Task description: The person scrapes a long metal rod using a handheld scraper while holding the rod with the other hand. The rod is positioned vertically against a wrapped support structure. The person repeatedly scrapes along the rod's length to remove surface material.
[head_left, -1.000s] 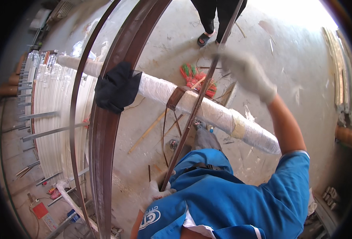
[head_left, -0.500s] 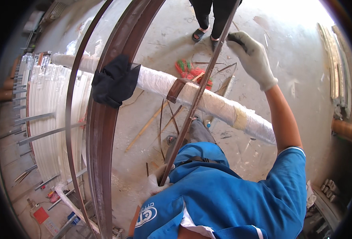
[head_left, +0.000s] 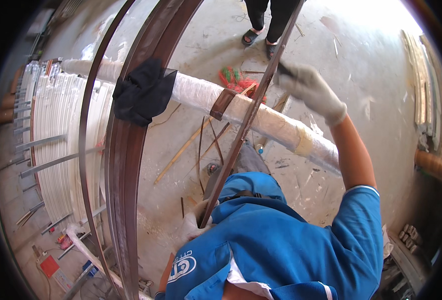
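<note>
A long, narrow dark brown strip (head_left: pixel 245 128) runs slanting from the top of the view down to my waist. My left hand (head_left: pixel 193 224), in a pale work glove, grips its lower end beside my blue shirt. My gloved right hand (head_left: pixel 313 92) is closed beside the strip's upper part, slightly smeared by motion. A small black object (head_left: pixel 286 71) sticks out of its fingers toward the strip; its kind does not show. To the left, wide brown profiles (head_left: pixel 127 185) curve through the view, with a black cloth (head_left: pixel 145 92) draped over them.
A film-wrapped roll (head_left: pixel 196 96) lies crosswise under the strip and profiles. Stacked white profiles (head_left: pixel 56 145) fill a metal rack at left. A tangle of red and green netting (head_left: pixel 235 81) and thin strips lie on the floor. Another person's sandalled feet (head_left: pixel 251 37) stand at the far side.
My right hand has moved slightly down and left, and its black object now lies against or close to the strip. The left hand keeps its grip. The other person's feet have shifted slightly in view.
</note>
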Available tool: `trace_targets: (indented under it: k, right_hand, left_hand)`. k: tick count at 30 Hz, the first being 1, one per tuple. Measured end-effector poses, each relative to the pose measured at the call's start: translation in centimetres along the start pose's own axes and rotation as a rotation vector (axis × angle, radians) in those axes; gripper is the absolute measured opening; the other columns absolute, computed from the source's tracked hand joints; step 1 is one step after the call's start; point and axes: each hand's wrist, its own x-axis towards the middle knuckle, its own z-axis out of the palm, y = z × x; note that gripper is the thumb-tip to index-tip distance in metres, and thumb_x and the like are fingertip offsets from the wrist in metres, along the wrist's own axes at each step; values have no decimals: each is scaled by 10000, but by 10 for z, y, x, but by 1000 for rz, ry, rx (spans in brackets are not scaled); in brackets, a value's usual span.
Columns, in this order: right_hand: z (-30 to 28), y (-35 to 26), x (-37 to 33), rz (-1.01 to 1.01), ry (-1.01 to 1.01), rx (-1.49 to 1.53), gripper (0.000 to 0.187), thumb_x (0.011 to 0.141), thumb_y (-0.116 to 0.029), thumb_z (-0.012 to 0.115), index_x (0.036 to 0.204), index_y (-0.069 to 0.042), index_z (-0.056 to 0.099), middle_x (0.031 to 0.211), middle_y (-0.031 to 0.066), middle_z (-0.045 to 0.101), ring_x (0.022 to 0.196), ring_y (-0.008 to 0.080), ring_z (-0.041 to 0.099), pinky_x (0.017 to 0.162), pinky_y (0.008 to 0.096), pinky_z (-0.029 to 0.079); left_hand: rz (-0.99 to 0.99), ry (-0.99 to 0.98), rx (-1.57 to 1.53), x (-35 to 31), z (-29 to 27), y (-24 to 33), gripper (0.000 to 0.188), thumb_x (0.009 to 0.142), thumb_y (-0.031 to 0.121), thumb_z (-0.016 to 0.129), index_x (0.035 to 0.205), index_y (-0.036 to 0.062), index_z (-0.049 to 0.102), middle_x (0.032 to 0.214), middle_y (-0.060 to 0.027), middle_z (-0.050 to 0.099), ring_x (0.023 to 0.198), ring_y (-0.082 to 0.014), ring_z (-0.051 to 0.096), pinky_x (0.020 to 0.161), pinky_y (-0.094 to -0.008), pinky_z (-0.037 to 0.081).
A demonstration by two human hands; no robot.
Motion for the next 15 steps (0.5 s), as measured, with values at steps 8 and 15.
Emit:
trace_targets:
  k: [8, 15]
  right_hand:
    - [26, 18, -16, -280, 392, -13, 270, 862, -87, 784, 1124, -25, 758, 970, 50, 698, 873, 106, 655, 783, 267, 548]
    - [10, 21, 12, -220, 592, 30, 259, 873, -101, 776, 1129, -66, 772, 910, 42, 709, 807, 92, 648, 759, 258, 540]
  left_hand:
    - [26, -8, 14, 5, -1, -6, 674, 802, 86, 814, 1413, 55, 532, 759, 64, 490, 654, -29, 465, 652, -196, 388]
    - [23, 17, 48, 5, 5, -6, 680, 789, 132, 834, 1393, 30, 538, 744, 59, 488, 642, -36, 459, 626, -199, 377]
